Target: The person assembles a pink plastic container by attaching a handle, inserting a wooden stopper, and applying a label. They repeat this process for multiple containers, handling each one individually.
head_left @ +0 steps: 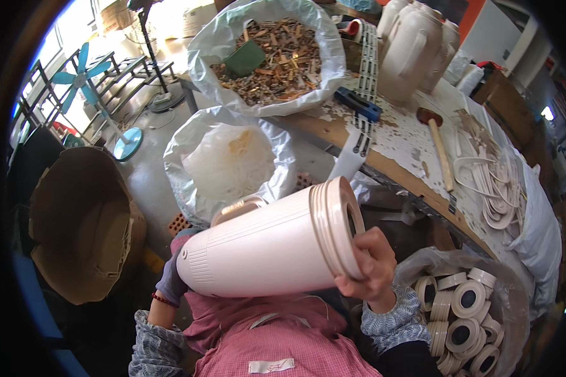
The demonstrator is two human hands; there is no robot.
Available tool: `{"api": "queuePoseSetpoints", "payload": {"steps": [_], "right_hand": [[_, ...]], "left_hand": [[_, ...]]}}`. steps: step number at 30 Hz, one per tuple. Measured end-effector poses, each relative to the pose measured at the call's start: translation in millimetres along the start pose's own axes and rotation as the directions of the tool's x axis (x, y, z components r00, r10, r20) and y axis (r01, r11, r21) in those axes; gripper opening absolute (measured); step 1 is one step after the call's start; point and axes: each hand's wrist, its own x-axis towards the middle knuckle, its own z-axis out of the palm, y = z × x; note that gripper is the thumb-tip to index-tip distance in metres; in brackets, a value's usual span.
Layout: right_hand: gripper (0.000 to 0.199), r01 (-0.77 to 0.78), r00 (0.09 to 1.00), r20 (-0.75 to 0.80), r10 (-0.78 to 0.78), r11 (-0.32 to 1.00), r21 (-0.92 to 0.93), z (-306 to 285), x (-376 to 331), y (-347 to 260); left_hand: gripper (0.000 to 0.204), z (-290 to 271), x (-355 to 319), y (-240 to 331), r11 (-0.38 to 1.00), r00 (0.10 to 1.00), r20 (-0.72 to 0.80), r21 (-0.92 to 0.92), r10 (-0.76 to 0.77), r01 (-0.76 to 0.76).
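A pale pink thermos jug casing (264, 245) lies almost level across my lap, its handle (239, 208) on the far side. At its narrower left end, my left hand (173, 270), in a purple-grey glove, is wrapped round the casing; most of its fingers are hidden. My bare right hand (372, 264) grips the ribbed, ring-shaped rim (339, 229) at the wide right end, fingers bent over the edge of a dark opening. Whether that ring is a separate part, I cannot tell. More rings (468, 298) of cream plastic with dark centres fill a clear bag at the lower right.
A worktable (415, 141) bears a wooden-handled mallet (437, 144), several cream jugs (412, 56), a blue-handled tool (358, 103) and coiled strips (500, 188). Two lined sacks stand ahead, one holding brown scraps (283, 56). A cardboard box (75, 220) and teal fan (82, 78) are at left.
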Motion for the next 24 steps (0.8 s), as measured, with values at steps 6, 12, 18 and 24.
{"api": "queuePoseSetpoints", "payload": {"steps": [6,12,18,24], "right_hand": [[0.041,-0.148,0.985,-0.062,0.163,0.97,0.192,33,-8,15],[0.047,-0.649,0.118,0.864,0.49,-0.62,0.44,155,-73,99],[0.032,-0.637,0.717,0.49,0.496,0.752,0.17,221,-104,68],[0.021,-0.962,0.271,0.128,0.954,0.265,0.059,147,-248,205]], "left_hand": [[0.043,-27,-14,-13,0.917,0.979,0.106,0.379,-0.172,0.12],[0.024,-132,-6,209,0.497,0.543,-0.052,0.483,0.838,-0.721],[0.026,-147,48,275,0.707,0.836,0.034,0.517,0.547,-0.483],[0.041,-134,114,227,0.857,0.969,-0.239,0.484,-0.064,0.176]]}}
